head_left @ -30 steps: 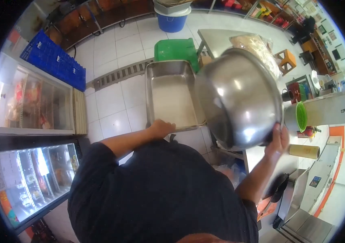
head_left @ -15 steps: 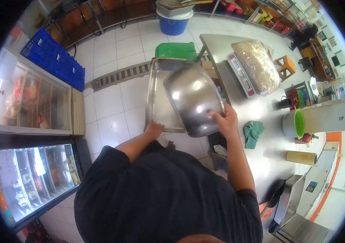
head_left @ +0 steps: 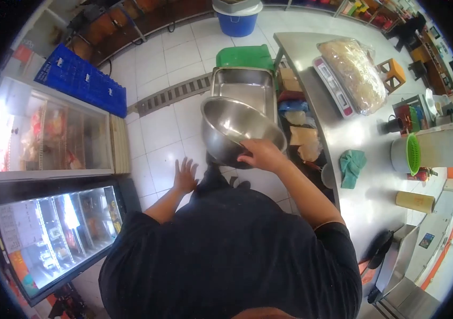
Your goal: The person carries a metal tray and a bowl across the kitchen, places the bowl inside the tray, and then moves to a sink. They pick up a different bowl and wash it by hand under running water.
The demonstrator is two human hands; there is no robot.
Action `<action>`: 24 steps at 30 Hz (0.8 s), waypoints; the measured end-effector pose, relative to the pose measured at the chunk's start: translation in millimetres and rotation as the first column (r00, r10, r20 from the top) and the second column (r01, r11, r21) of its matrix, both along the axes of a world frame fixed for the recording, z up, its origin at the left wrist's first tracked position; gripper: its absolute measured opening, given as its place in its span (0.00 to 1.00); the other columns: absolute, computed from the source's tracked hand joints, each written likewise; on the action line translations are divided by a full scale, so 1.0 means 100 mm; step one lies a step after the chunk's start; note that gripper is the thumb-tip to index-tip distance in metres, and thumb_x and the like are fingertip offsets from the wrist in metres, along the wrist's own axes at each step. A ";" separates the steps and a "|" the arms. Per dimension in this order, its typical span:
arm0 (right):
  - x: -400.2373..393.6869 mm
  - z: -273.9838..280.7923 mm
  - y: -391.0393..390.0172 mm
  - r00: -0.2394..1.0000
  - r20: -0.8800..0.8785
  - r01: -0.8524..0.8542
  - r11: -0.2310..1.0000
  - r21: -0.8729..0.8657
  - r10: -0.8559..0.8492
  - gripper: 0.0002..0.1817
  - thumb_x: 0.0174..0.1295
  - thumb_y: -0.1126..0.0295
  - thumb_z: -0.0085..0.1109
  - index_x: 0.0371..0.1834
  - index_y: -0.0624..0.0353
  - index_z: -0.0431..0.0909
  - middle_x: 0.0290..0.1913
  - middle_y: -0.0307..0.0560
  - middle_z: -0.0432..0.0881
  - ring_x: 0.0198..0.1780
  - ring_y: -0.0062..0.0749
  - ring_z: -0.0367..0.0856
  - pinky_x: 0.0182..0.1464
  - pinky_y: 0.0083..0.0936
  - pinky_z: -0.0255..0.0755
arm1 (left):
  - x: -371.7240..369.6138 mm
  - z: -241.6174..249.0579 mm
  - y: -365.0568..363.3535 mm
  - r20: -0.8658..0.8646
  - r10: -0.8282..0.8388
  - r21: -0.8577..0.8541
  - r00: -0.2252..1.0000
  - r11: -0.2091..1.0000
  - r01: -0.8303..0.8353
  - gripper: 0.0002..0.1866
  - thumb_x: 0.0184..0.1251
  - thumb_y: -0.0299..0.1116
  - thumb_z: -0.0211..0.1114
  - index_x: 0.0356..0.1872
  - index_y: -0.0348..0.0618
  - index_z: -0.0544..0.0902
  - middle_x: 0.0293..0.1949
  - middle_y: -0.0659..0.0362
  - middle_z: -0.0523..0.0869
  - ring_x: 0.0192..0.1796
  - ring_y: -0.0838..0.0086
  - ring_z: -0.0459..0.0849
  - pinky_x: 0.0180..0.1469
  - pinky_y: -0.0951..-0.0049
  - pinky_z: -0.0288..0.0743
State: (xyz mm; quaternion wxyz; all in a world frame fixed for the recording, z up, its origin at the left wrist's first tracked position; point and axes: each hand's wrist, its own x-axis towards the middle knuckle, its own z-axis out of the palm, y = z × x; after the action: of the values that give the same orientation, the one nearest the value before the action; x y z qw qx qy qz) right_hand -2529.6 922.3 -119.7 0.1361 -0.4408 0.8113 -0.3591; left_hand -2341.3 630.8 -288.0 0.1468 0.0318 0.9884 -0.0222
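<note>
A deep stainless steel bowl is tilted in front of me, its shiny inside facing up and away. My right hand grips its near rim, thumb on one side and fingers on the other. My left hand is apart from the bowl, fingers spread, over the floor tiles with nothing in it. Beyond the bowl lies a rectangular steel tray, its near part hidden behind the bowl. What the tray rests on cannot be made out.
A green bin stands just past the tray. The steel table on my right bears a scale, a plastic-wrapped bag and a green cloth. At left are glass-doored fridges and a blue crate.
My left hand has let go of the tray and opened out to the left. The bowl has turned from showing its outside to showing its inside, still in my right hand.
</note>
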 end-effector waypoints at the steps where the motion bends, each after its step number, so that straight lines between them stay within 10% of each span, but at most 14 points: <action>1: -0.03 -0.08 0.00 1.000 0.005 -0.002 1.000 -0.011 0.002 0.22 0.53 0.57 0.68 0.43 0.59 0.73 0.35 0.55 0.81 0.39 0.54 0.80 0.40 0.43 0.72 | 0.09 0.01 -0.09 0.081 0.059 -0.039 0.995 0.998 -0.056 0.34 0.61 0.53 0.59 0.66 0.48 0.67 0.71 0.50 0.59 0.77 0.54 0.44 0.72 0.37 0.31; 10: -0.28 -0.49 0.16 0.975 -0.219 -0.006 0.996 0.094 0.027 0.14 0.56 0.61 0.64 0.42 0.53 0.76 0.31 0.50 0.80 0.37 0.49 0.80 0.39 0.44 0.73 | 0.63 -0.27 -0.68 0.335 0.327 -0.150 0.884 0.944 -0.292 0.30 0.58 0.52 0.63 0.59 0.49 0.74 0.65 0.49 0.69 0.74 0.50 0.53 0.69 0.32 0.38; 24: -0.27 -1.06 0.24 0.874 -0.486 0.118 0.962 0.247 0.017 0.09 0.49 0.68 0.62 0.36 0.46 0.79 0.34 0.33 0.79 0.47 0.32 0.75 0.54 0.35 0.65 | 0.20 -0.06 -0.38 0.299 0.229 0.077 0.926 0.962 -0.263 0.25 0.59 0.49 0.65 0.56 0.51 0.76 0.58 0.52 0.76 0.67 0.56 0.65 0.69 0.35 0.47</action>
State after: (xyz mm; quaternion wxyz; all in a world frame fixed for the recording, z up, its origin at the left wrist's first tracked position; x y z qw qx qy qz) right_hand -2556.9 946.4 -225.5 -0.0219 -0.4723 0.8719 -0.1278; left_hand -2321.8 592.4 -293.7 0.2885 -0.0812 0.9522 0.0583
